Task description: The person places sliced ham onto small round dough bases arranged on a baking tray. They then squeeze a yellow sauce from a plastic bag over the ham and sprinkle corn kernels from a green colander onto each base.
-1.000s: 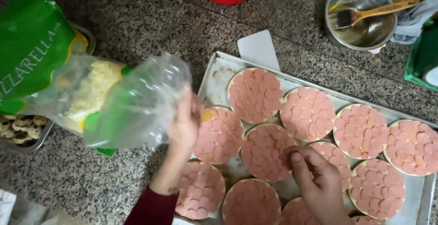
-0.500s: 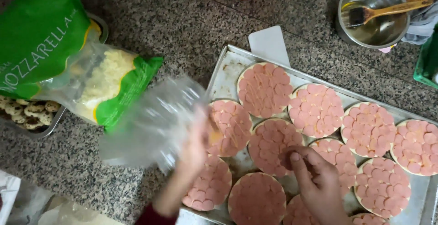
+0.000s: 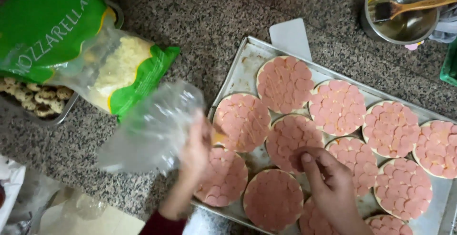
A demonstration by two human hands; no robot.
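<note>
My left hand (image 3: 196, 151) grips a crumpled clear plastic bag (image 3: 152, 125) at the left edge of a metal baking tray (image 3: 243, 70). The tray holds several round dough bases (image 3: 285, 83) covered with pink sausage slices. My right hand (image 3: 328, 182) rests over the bases near the tray's front, fingertips pinched on a slice-covered base (image 3: 291, 135) in the middle. The hand hides what, if anything, the fingers hold.
A green and clear bag of grated white cheese (image 3: 71, 44) lies at the left over a metal pan of small pale pieces (image 3: 33, 99). A steel bowl (image 3: 402, 11) with a wooden-handled brush stands at the back right. A white card (image 3: 291, 37) lies behind the tray. The counter is speckled granite.
My left hand has carried the clear bag down and toward me, away from the cheese bag. My right hand has stayed on the same base. The view has shifted slightly.
</note>
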